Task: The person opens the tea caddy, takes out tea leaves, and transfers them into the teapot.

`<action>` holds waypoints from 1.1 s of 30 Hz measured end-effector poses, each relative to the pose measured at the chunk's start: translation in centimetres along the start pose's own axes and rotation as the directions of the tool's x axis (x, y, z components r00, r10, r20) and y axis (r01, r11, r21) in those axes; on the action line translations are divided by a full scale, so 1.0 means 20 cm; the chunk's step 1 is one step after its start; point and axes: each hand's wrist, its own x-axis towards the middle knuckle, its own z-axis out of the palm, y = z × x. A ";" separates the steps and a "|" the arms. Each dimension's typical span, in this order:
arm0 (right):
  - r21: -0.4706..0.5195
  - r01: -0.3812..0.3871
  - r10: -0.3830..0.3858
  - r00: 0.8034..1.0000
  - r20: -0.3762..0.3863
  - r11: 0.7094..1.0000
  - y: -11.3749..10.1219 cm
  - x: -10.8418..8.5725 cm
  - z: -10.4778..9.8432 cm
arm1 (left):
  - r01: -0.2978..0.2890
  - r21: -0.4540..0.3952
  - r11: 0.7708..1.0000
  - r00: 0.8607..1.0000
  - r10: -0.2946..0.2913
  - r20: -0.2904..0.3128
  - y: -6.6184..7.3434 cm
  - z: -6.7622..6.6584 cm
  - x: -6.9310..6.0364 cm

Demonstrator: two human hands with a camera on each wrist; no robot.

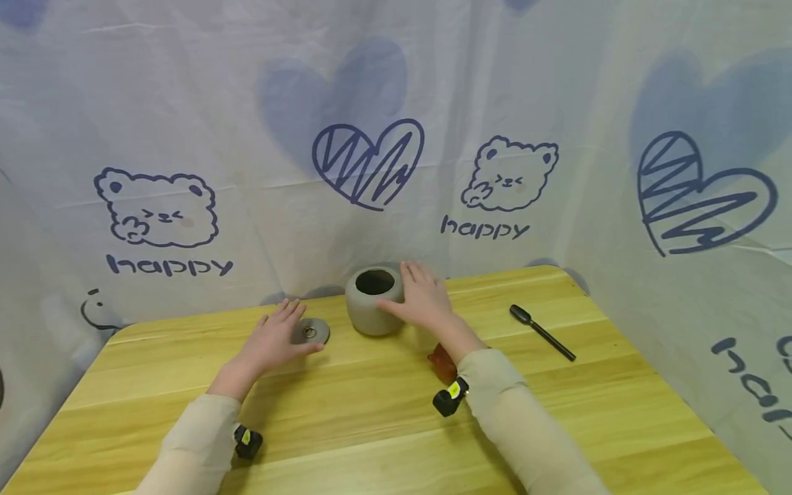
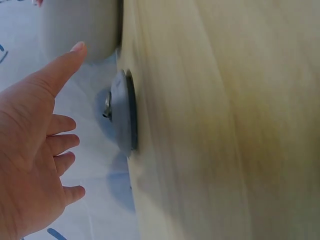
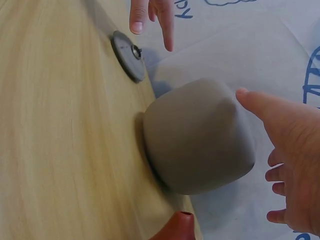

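A round grey pot with a wide dark mouth stands upright at the back of the table. My right hand is at its right side, fingers extended, thumb near the rim; whether it touches the pot, I cannot tell. Left of the pot lies its flat grey disc-shaped lid, which has a small metal ring on top. Beside that lid my left hand hovers with fingers spread, holding nothing. A reddish-brown object with a small spout-like tip is partly hidden under my right forearm.
On the right of the wooden table lies a black long-handled tool with a thicker oval head. A white cloth printed with hearts and bears hangs close behind the table's back edge and along the right.
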 end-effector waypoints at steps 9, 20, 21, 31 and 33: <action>-0.057 -0.008 0.013 0.996 0.088 0.998 0.01 0.03 0.05 | 0.000 0.009 1.000 1.000 0.000 0.002 -0.06 0.06 0.05; -0.003 -0.004 0.004 0.995 0.099 1.000 -0.02 0.02 0.04 | 0.014 0.088 0.996 0.999 -0.016 0.028 -0.09 0.09 0.05; -0.001 -0.003 0.003 0.995 0.101 1.000 -0.02 0.02 0.04 | 0.014 0.095 0.995 0.999 -0.017 0.030 -0.09 0.08 0.05; -0.006 -0.001 0.002 0.995 0.101 1.000 -0.02 0.03 0.02 | -0.010 0.125 0.992 0.999 0.006 0.036 -0.11 0.09 0.06; -0.014 0.000 0.002 0.995 0.102 1.000 -0.01 0.03 0.02 | -0.002 0.120 0.993 0.999 -0.003 0.041 -0.11 0.09 0.06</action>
